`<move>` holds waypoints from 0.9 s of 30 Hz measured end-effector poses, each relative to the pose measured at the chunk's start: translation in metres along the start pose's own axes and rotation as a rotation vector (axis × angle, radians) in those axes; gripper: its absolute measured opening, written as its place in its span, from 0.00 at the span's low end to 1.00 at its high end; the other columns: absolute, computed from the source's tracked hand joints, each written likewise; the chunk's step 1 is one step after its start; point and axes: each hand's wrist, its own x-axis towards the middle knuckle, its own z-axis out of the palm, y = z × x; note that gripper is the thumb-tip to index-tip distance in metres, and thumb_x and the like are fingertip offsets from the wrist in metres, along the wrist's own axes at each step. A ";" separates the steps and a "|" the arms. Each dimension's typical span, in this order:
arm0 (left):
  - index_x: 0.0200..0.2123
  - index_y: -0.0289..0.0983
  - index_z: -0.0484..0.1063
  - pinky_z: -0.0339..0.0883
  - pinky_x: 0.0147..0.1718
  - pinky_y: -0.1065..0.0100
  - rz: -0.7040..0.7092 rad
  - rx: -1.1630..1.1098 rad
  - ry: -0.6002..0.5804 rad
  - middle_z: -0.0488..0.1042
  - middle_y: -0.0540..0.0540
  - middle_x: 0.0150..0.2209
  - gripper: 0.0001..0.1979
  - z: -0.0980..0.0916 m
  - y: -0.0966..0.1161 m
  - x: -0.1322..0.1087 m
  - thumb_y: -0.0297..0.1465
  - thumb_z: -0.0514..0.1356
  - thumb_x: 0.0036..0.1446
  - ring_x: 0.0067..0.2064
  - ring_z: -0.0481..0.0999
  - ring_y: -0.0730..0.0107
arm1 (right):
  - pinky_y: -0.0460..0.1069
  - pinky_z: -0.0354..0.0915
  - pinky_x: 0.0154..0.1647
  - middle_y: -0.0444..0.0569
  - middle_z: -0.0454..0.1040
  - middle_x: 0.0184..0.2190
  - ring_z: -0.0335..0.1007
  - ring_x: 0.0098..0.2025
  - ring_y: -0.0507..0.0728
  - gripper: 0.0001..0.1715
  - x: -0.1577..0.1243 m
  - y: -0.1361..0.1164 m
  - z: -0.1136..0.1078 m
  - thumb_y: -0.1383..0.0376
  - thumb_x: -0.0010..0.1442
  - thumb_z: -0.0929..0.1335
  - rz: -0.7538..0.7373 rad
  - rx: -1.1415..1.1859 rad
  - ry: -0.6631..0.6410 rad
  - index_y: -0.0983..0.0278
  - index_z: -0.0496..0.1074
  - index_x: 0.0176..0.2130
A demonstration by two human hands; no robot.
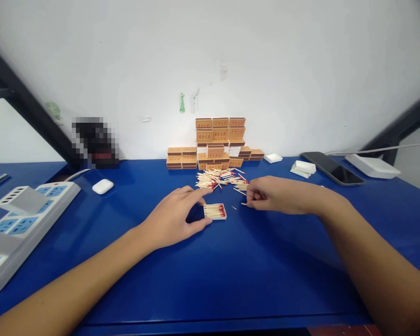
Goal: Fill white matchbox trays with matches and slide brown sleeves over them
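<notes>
A small white matchbox tray [225, 216] holds several red-tipped matches [214, 211] lying side by side. My left hand [175, 214] grips its left end, thumb along the near edge and fingers at the far edge. To the right, my right hand [266, 193] is pinched just above the blue table, with the pale end of a match [243, 204] poking out from its fingertips. Behind the tray spreads a loose heap of matches [210, 178], partly beside the right hand's knuckles. A tiny splinter [234, 207] lies between tray and right hand.
Stacked orange matchboxes [220, 135] stand against the wall. At the back right are empty white trays [303, 168], a black phone [332, 168] and a white device [373, 166]. On the left lie a power strip [28, 219] and a white earbud case [102, 186].
</notes>
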 end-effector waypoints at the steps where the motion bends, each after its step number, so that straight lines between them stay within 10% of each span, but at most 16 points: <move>1: 0.68 0.42 0.63 0.71 0.55 0.55 0.006 -0.001 0.004 0.81 0.48 0.49 0.32 0.000 0.000 0.000 0.37 0.67 0.64 0.52 0.75 0.59 | 0.50 0.59 0.30 0.46 0.77 0.32 0.67 0.30 0.55 0.07 0.001 -0.002 0.002 0.60 0.61 0.69 -0.018 0.008 0.004 0.60 0.76 0.35; 15: 0.66 0.40 0.63 0.73 0.51 0.52 0.043 0.025 -0.004 0.81 0.44 0.49 0.30 0.002 0.002 0.001 0.37 0.66 0.64 0.50 0.77 0.55 | 0.49 0.61 0.38 0.49 0.74 0.39 0.69 0.36 0.54 0.04 0.012 -0.067 0.033 0.71 0.63 0.71 -0.347 -0.041 0.230 0.64 0.73 0.35; 27: 0.69 0.42 0.61 0.71 0.54 0.52 0.028 0.001 0.010 0.81 0.46 0.50 0.33 0.003 -0.001 0.000 0.37 0.67 0.65 0.52 0.76 0.57 | 0.49 0.61 0.38 0.48 0.76 0.38 0.69 0.38 0.55 0.03 0.005 -0.050 0.025 0.67 0.66 0.70 -0.389 -0.037 0.268 0.63 0.74 0.37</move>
